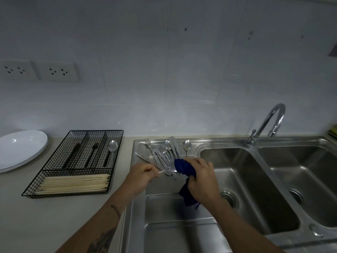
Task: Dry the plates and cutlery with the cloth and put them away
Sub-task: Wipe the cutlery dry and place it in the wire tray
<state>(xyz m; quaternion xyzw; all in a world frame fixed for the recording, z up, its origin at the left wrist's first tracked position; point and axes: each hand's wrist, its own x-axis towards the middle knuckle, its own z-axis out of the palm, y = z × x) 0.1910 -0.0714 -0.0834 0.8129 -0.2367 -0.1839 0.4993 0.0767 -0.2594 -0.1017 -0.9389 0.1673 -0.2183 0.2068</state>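
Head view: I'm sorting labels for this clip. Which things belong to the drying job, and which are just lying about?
Job:
blue cloth, gripped by right hand
utensil, pinched by left hand
wet cutlery pile on the drainboard
wire cutlery tray
white plates

Lying about:
tap
sink basins
wall sockets
chopsticks in the tray

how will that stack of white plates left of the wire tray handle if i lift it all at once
The white plates are probably heavy together, since several rims show stacked. Their glossy surface suggests they could slip in wet fingers. They look like ceramic or melamine, which I cannot tell apart here, so treat them as breakable and lift from underneath.
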